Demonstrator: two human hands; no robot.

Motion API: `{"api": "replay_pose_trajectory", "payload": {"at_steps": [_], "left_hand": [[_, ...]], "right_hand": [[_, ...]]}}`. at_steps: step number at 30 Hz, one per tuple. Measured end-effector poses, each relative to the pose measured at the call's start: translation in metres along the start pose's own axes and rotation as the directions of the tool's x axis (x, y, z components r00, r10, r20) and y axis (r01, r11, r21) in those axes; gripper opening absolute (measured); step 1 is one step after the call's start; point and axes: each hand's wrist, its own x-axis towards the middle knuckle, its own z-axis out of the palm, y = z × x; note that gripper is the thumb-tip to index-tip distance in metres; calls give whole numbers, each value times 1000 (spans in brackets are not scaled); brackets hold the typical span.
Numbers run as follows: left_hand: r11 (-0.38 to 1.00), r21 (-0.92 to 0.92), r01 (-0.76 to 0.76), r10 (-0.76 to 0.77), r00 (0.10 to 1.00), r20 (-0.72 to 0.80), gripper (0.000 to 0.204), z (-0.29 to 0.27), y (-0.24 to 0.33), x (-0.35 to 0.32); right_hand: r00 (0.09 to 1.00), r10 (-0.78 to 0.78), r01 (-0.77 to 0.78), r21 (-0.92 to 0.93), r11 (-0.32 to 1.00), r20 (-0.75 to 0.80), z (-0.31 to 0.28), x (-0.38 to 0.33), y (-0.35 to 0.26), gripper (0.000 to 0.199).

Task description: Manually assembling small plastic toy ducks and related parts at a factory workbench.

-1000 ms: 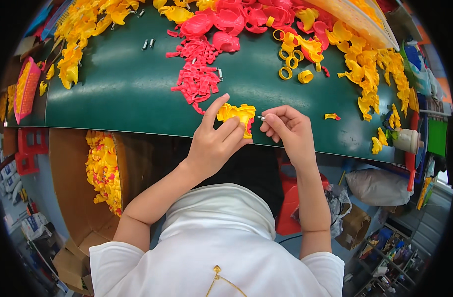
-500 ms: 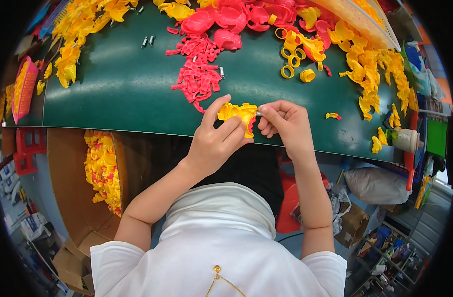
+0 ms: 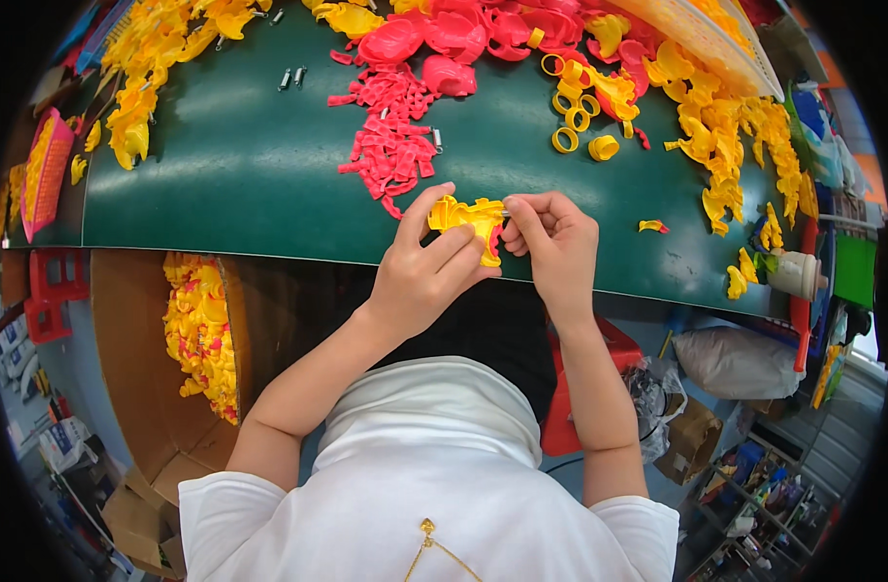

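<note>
At the table (image 3: 221, 194), hands (image 3: 422, 276) grip a curved, red-edged yellow piece (image 3: 477, 217) and silvery bit (image 3: 505, 213).

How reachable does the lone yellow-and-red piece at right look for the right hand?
Likely yes: only green tabletop shows between the right hand and the yellow-and-red piece. That hand is busy at the edge of the yellow part held in the left hand, so it would probably need freeing first.

To my left I see a pink basket (image 3: 54, 184) and a red stool (image 3: 48, 318). Rightward, a pale sack (image 3: 740, 363) lies near a carton (image 3: 692, 438).
</note>
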Motion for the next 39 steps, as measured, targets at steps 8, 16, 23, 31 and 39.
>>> {"api": "replay_pose_trajectory", "payload": {"at_steps": [8,16,23,31,39], "left_hand": [[996,-81,44,-49,997,-53,36,1,-3,-5],[994,-94,63,-71,994,-81,34,2,-2,-2],[990,-94,109,-116,990,-75,31,2,-3,-4],[996,-84,35,-29,997,72,43,-5,4,7],[998,-20,54,-54,998,13,43,-11,4,-6]], "right_hand": [[898,246,-275,29,961,366,-31,23,-15,21],[848,303,-236,-202,951,435,-30,39,-31,16],[751,320,-200,-262,944,578,-33,64,-40,13],[651,-688,564,-811,157,320,-14,149,-26,16],[841,-426,524,-702,483,334,-20,78,-25,16]]}}
